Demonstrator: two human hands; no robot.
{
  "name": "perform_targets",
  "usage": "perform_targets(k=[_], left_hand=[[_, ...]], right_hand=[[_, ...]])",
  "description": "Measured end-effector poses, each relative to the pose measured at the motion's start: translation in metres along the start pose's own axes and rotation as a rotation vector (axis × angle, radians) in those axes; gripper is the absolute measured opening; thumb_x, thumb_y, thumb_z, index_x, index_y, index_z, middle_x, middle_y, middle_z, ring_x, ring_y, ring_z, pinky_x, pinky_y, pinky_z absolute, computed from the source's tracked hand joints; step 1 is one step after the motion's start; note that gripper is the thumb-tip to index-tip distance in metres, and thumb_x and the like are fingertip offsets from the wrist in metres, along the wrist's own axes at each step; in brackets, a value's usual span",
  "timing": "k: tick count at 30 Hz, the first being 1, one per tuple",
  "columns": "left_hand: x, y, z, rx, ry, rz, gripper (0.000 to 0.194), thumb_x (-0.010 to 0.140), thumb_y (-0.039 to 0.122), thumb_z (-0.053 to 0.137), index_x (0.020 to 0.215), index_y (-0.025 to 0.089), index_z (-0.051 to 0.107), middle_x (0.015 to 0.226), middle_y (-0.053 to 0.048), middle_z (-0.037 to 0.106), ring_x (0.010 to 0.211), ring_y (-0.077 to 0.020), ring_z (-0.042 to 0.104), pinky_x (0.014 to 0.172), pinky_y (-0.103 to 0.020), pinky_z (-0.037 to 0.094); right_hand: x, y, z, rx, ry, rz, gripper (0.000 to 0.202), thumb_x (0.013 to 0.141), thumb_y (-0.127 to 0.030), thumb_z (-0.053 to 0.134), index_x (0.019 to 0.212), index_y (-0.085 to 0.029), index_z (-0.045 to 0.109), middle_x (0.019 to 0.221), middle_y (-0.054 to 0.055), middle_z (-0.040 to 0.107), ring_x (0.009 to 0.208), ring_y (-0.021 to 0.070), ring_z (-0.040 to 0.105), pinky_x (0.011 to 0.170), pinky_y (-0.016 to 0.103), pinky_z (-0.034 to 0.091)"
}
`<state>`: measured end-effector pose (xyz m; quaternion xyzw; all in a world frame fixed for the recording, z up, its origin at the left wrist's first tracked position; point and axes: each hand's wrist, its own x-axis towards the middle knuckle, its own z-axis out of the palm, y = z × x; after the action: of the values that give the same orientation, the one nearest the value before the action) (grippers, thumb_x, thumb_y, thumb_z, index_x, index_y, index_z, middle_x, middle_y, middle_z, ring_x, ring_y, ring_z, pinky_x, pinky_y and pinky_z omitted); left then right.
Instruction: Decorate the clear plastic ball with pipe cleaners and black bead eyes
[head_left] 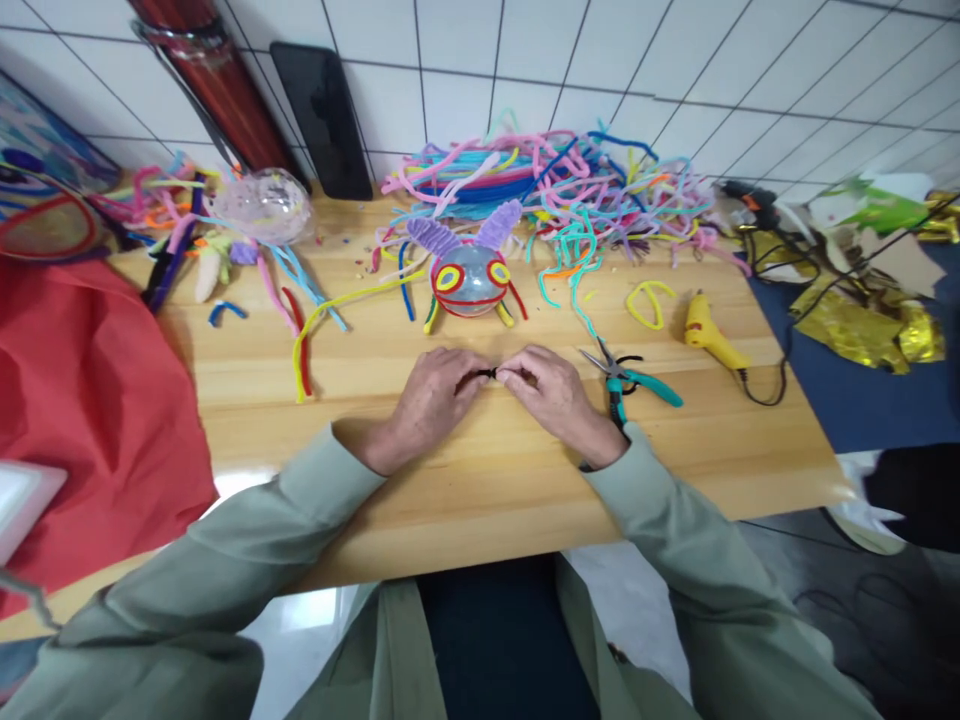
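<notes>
Both hands meet over the middle of the wooden table, pinching a short black pipe cleaner [489, 373] between them. My left hand [441, 392] is closed on its left end, and my right hand [546, 388] closes on the other end. Most of the black piece is hidden by the fingers. Just beyond them stands a clear, round frog-like figure [471, 285] with red and yellow eye rings, a red mouth line and purple ear shapes. Pliers with teal handles [630, 378] lie beside my right wrist.
A heap of colourful pipe cleaners [540, 180] lies along the tiled wall. A yellow glue gun [712, 335] with a black cord rests at the right. Red cloth [97, 420] covers the left side. A dark phone [324, 120] leans on the wall near a red flask [217, 80].
</notes>
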<state>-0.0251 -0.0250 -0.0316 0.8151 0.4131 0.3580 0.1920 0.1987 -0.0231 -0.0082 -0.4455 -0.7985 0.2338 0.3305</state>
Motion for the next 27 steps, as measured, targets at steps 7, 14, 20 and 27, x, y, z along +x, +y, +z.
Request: perform_targets(k=[7, 14, 20, 27], left_hand=[[0.0, -0.011, 0.002, 0.01, 0.125, -0.064, 0.028, 0.1, 0.01, 0.048, 0.105, 0.022, 0.073, 0.1, -0.006, 0.078, 0.1, -0.024, 0.071, 0.093, -0.04, 0.054], [0.006, -0.008, -0.005, -0.269, 0.19, -0.191, 0.022, 0.1, 0.019, 0.047, 0.089, 0.022, 0.066, 0.085, -0.002, 0.07, 0.082, -0.0196, 0.065, 0.081, -0.032, 0.053], [0.011, -0.005, -0.012, -0.315, 0.303, -0.302, 0.023, 0.1, 0.024, 0.046, 0.103, 0.021, 0.069, 0.073, 0.002, 0.055, 0.066, -0.016, 0.051, 0.066, -0.027, 0.042], [0.013, 0.001, -0.021, -0.265, 0.295, -0.287, 0.033, 0.104, 0.041, 0.052, 0.113, 0.02, 0.075, 0.069, 0.003, 0.053, 0.064, -0.0162, 0.051, 0.065, -0.028, 0.042]], right_hand=[[-0.004, -0.001, -0.014, -0.02, 0.102, -0.027, 0.026, 0.089, -0.011, 0.047, 0.075, -0.025, 0.063, 0.073, 0.001, 0.071, 0.073, 0.0198, 0.065, 0.077, 0.034, 0.048], [-0.003, 0.0, -0.016, -0.037, 0.18, 0.01, 0.022, 0.087, -0.017, 0.048, 0.074, -0.026, 0.064, 0.073, 0.002, 0.073, 0.072, 0.0205, 0.065, 0.073, 0.034, 0.046], [0.001, 0.001, -0.024, -0.08, 0.331, 0.151, 0.019, 0.088, -0.03, 0.057, 0.069, -0.025, 0.057, 0.062, -0.002, 0.058, 0.061, 0.0173, 0.053, 0.063, 0.032, 0.036], [-0.043, -0.007, -0.054, -0.131, 0.587, 0.247, 0.048, 0.097, -0.04, 0.055, 0.061, -0.027, 0.027, 0.057, -0.007, 0.025, 0.054, 0.0118, 0.029, 0.057, 0.031, 0.024]])
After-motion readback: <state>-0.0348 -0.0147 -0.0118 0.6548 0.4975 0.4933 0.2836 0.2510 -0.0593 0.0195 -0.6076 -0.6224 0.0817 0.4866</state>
